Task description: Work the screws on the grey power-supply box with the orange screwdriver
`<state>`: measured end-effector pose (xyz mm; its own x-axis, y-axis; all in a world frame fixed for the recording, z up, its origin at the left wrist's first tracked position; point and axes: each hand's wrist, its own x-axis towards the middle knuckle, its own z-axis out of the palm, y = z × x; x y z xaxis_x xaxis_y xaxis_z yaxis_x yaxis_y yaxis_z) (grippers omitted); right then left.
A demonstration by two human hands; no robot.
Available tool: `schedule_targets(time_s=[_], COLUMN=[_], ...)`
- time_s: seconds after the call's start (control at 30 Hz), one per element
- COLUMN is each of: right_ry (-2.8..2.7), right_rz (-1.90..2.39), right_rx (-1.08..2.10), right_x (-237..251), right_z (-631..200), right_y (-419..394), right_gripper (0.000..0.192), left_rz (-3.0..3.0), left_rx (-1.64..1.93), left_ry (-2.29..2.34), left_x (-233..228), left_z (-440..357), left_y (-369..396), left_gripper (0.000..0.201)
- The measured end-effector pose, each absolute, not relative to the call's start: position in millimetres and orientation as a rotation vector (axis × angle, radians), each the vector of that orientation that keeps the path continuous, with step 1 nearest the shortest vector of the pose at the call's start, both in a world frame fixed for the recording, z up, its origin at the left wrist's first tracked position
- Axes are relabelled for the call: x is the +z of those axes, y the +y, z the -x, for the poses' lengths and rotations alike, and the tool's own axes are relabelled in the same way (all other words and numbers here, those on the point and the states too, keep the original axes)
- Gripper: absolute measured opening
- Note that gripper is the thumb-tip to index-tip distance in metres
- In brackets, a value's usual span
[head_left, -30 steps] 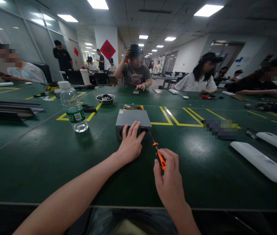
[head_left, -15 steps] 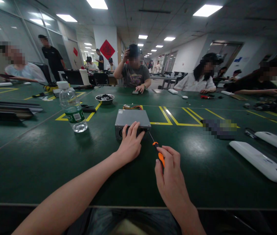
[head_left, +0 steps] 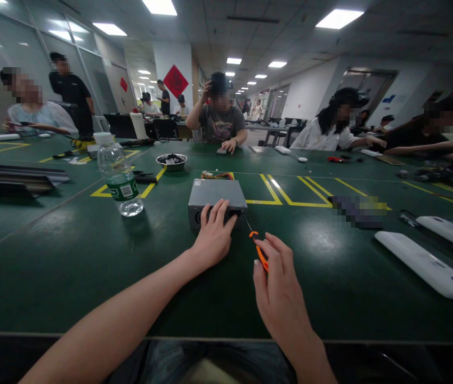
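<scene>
A grey metal computer power supply sits on the green table in front of me, cables at its far side. My left hand rests against its near face, fingers spread and their tips over the top edge. The thumb lies by the dark socket area on the right. My right hand is closed on the handle of an orange and black screwdriver. Its thin shaft slants up to the box's near right corner. The tip meets the near face there; I cannot make out a screw.
A water bottle stands left of the box. Behind it is a metal bowl of small dark parts. White casings lie at right, dark metal panels at left. Several people sit around the table, one person opposite.
The screwdriver handle has turned slightly in my right hand, and that hand has shifted a little. My left hand and the power supply stay put. At right, a co-worker's arm has reached out.
</scene>
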<state>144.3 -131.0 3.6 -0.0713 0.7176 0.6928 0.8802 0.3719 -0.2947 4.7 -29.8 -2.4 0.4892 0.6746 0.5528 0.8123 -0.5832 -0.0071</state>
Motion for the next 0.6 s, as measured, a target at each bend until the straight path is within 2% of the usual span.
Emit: schedule_targets(time_s=[0.2, 0.4, 0.6], right_ry=[-1.826, -1.8, -2.079], right_rz=[1.399, 1.44, 1.176], right_rx=[-0.392, -0.347, -0.676], right_x=[5.5, 13.1, 21.9], right_z=[-143.2, -157.7, -166.9], right_y=[-126.8, -124.8, -115.8], right_gripper=[0.028, 0.024, 0.029], left_rz=[2.448, 2.459, 2.443], left_rx=[-0.735, -0.72, -0.757], left_ry=[-1.282, -1.263, -1.272], left_x=[-2.3, -2.0, -1.1], left_z=[-5.4, -5.0, -5.5], left_y=[-30.0, -30.3, -31.2], left_gripper=[0.048, 0.053, 0.05])
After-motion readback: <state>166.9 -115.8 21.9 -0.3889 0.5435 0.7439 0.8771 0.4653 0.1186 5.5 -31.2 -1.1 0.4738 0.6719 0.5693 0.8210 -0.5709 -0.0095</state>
